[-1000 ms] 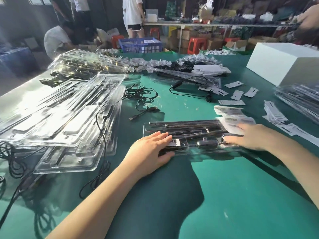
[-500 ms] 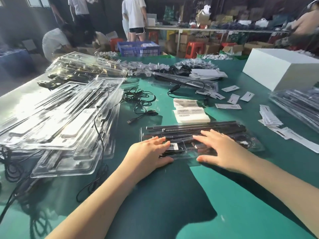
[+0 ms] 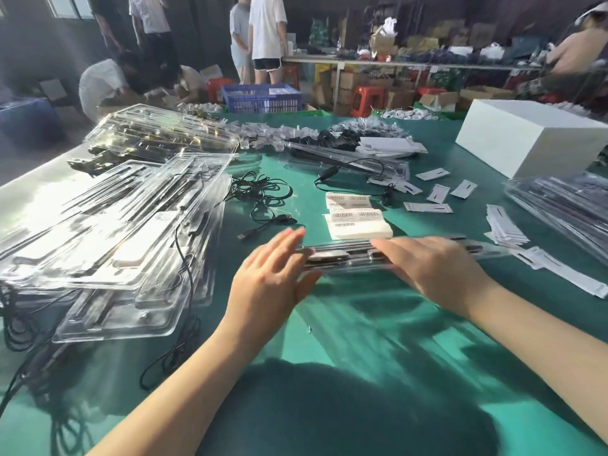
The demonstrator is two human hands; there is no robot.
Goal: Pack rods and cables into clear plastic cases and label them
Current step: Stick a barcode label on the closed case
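I see the clear case (image 3: 388, 256) long axis left-right, just before the barcode labels (image 3: 357, 218); left hand (image 3: 273, 281) and right hand (image 3: 431, 268) spread, perhaps lifting it.

On the table (image 3: 378, 340), a filled clear case (image 3: 355, 256) was held near the middle, seen almost edge-on and tilted up from the surface. The left hand (image 3: 269, 281) was placed at its left end and the right hand (image 3: 431, 268) over its middle. Just behind the case lay a stack of barcode labels (image 3: 357, 215). Behind and to the left of the labels, a loose cable (image 3: 263, 199) was spread. A large pile of clear cases (image 3: 108, 232) was stacked at the left. At the far right stood a box (image 3: 533, 136), with another stack of cases (image 3: 566, 205) before it, and paper cards (image 3: 503, 225) were piled between that stack and the held case.
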